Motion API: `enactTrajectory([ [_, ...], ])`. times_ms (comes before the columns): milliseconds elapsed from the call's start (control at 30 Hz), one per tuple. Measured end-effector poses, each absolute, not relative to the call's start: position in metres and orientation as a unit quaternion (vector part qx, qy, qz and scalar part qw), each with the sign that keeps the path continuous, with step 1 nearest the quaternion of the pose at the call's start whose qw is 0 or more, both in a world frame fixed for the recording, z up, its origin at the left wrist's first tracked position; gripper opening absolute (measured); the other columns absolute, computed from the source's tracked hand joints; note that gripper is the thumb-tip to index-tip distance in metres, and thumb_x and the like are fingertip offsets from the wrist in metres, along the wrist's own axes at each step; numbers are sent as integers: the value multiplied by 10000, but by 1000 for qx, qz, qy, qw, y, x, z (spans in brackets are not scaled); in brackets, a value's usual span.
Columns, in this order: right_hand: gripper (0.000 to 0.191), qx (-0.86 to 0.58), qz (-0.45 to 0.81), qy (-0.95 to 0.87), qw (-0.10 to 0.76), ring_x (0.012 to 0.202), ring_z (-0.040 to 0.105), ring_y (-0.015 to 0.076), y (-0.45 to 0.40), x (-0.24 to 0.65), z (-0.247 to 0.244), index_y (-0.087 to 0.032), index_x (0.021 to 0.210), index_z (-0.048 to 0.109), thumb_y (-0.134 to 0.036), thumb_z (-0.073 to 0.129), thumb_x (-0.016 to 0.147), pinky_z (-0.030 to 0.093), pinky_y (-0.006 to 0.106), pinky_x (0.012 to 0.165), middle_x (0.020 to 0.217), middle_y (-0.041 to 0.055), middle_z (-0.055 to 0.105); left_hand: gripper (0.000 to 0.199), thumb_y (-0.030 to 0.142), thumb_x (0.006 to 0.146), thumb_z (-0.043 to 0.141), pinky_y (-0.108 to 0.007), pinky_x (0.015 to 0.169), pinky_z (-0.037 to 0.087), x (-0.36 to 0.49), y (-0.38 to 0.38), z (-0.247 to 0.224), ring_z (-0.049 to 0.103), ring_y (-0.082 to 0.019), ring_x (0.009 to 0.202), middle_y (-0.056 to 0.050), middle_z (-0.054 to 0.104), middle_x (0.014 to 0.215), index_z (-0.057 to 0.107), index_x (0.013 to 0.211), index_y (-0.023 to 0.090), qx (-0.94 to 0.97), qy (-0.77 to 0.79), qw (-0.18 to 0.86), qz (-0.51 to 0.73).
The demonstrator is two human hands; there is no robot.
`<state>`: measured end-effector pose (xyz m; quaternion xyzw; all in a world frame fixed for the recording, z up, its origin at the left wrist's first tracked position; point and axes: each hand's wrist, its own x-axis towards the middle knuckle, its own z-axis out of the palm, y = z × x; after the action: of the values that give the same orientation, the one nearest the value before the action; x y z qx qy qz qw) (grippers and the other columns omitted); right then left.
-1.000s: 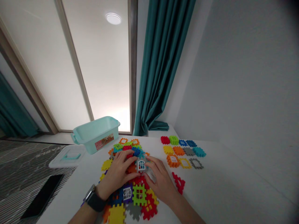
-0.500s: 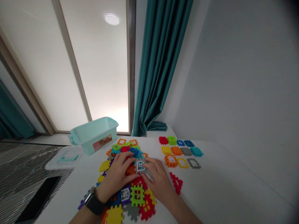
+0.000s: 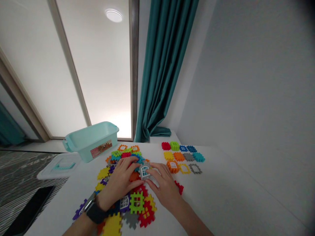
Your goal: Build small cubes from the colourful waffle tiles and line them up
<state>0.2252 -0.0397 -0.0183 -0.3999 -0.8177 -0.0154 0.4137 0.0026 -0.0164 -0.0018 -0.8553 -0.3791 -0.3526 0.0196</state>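
A grey piece with a white window (image 3: 145, 171) is held between my two hands above a pile of coloured interlocking pieces. My left hand (image 3: 120, 178), with a dark watch on its wrist, grips its left side with thumb and fingers. On the other side my right hand (image 3: 163, 185) pinches its right edge. Below the hands lie a green piece (image 3: 136, 203), a purple piece with a white window (image 3: 124, 203), a red piece (image 3: 147, 214) and a yellow piece (image 3: 112, 225).
Right of the pile, several pieces stand in rows, among them an orange one (image 3: 178, 156) and a grey frame (image 3: 195, 168). A mint bin (image 3: 92, 141) stands at the back left, beside a clear lid (image 3: 59, 166). A black phone-like slab (image 3: 31, 209) lies lower left.
The whole view has shifted, so the table things appear further left. Both hands still hold the grey window piece, and my right hand now covers more of the red piece beside it.
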Motion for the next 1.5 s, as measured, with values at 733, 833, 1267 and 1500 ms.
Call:
enactTrajectory([
  [733,256,-483,-35,-775,406,1207,621,265,-57,383,-46,-281,1207,666,-231,560,980,543,488,1004,1280,99,669,284,252,905,685,-467,933,482,128,-3,21,566,-305,1122,-93,583,1266,604,1177,237,-924,-285,-32,-252],
  [833,259,-507,-15,-766,396,1207,624,261,-54,415,-57,-283,1215,669,-256,559,982,535,482,1017,1288,96,670,228,231,912,667,-457,939,470,148,0,21,564,-296,1103,-87,598,1230,623,1136,242,-936,-256,-29,-241],
  [1267,239,-558,64,-750,349,1178,634,261,-6,480,-78,-264,1142,714,-275,589,938,477,464,1057,1243,75,705,189,265,929,645,-497,1020,432,179,17,12,522,-316,1217,-107,556,1334,638,1116,242,-951,-262,-4,-161],
  [1500,254,-576,69,-747,323,1186,623,262,2,480,-81,-263,1161,700,-258,603,926,436,473,1063,1261,67,705,176,257,939,635,-508,1040,424,176,19,13,518,-318,1230,-109,553,1345,648,1113,238,-952,-263,-5,-154],
])
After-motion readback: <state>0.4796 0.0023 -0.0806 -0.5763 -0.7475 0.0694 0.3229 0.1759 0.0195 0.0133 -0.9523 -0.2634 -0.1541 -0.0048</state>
